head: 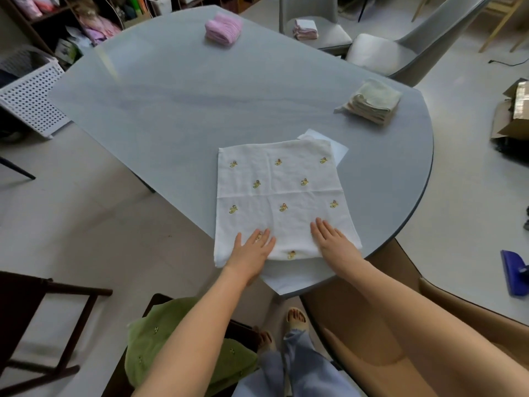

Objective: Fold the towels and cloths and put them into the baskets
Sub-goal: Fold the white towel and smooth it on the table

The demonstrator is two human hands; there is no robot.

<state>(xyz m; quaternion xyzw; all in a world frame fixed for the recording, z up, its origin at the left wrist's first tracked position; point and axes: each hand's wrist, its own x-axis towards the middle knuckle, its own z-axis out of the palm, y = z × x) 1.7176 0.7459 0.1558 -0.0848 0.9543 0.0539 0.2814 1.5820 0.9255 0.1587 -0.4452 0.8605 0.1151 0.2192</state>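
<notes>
One grey table [177, 104] carries everything. One white towel [274, 193] with small banana prints lies flat on its near edge, over one white sheet [340, 147] that shows past the towel's far right corner and under its near edge. Both hands press on the towel's near end: the left hand [252, 247] with fingers straight and slightly spread, the right hand [329, 236] with fingers straight and close together. Well beyond the fingertips to the right sits one beige stack [372, 101] of folded cloths; far beyond them, one pink stack [223, 27]. One white perforated basket [31, 101] stands off the table, far left of the fingers. One green cloth [160, 342] lies on a chair below the left forearm. One more folded stack [305, 29] rests on a far chair.
</notes>
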